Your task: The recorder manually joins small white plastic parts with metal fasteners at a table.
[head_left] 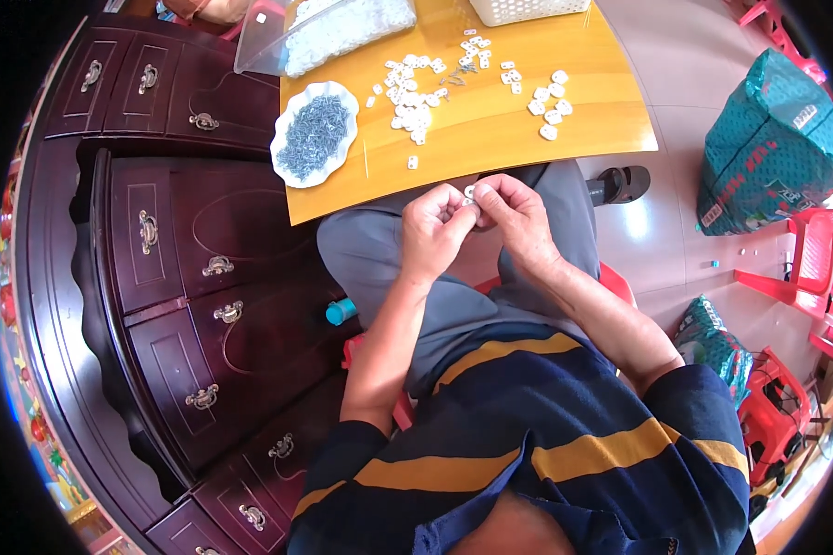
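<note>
Just beyond the table's near edge, over my lap, my left hand [430,229] and my right hand [516,220] meet at the fingertips. Between them they pinch a small white plastic piece [469,192], mostly covered by the fingers. On the table lie similar flat white pieces with holes in a loose pile [409,92], and a smaller group [551,106] sits to the right. A single white piece [412,163] rests close to the near edge. At the left, a white scalloped dish [279,169] holds many small grey metal screws or nails [315,137].
A clear bin [254,46] full of white pieces and a white basket [528,11] stand at the table's far side. Dark wooden drawers [185,231] line the left. A teal bag [773,148] and red plastic stools [810,259] are on the floor at right.
</note>
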Action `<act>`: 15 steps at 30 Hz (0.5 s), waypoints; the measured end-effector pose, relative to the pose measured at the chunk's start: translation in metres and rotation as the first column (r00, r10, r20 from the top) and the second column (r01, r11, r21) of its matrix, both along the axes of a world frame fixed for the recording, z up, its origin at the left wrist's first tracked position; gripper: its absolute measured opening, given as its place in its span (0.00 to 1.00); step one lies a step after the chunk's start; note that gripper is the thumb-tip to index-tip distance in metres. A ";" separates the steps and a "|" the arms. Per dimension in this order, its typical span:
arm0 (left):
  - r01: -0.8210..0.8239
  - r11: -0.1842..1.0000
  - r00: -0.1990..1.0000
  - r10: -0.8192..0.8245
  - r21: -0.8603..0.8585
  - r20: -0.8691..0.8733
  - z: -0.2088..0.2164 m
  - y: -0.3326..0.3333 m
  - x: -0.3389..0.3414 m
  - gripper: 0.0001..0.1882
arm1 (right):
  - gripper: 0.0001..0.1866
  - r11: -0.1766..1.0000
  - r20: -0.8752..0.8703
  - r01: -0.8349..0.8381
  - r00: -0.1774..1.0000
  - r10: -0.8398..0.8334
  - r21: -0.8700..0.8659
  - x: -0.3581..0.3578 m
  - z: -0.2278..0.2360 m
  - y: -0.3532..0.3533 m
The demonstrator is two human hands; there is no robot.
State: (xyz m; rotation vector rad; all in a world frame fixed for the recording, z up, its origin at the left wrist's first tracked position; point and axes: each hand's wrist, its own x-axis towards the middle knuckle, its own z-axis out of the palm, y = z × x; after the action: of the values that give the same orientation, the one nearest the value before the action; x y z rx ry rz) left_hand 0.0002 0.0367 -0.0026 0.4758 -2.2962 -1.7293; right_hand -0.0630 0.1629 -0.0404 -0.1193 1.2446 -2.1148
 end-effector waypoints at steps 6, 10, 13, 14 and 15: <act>-0.033 0.984 0.999 0.034 0.177 -0.002 -0.016 0.007 0.008 0.09 | 0.08 0.998 0.156 -0.012 0.988 0.020 -0.054 -0.011 -0.002 0.009; -0.006 0.975 1.000 0.003 0.224 0.014 -0.007 0.003 0.011 0.07 | 0.07 0.998 0.205 -0.013 0.978 0.026 -0.061 -0.011 0.007 0.006; 0.013 0.986 1.000 -0.013 0.168 -0.002 0.000 -0.002 0.013 0.06 | 0.07 0.994 0.211 -0.070 0.974 0.085 -0.080 -0.013 0.007 0.007; 0.010 0.986 1.000 -0.010 0.169 -0.004 0.001 -0.003 0.013 0.06 | 0.07 0.994 0.209 -0.073 0.974 0.088 -0.079 -0.014 0.007 0.007; 0.021 0.991 1.000 -0.021 0.130 -0.003 0.002 -0.005 0.014 0.07 | 0.07 0.994 0.218 -0.091 0.971 0.103 -0.064 -0.016 0.008 0.008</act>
State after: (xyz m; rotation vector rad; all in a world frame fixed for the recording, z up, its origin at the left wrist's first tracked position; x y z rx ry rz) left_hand 0.0140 0.0318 -0.0004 0.4753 -2.2039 -1.8969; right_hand -0.0790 0.1707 -0.0326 0.0303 1.0308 -2.0159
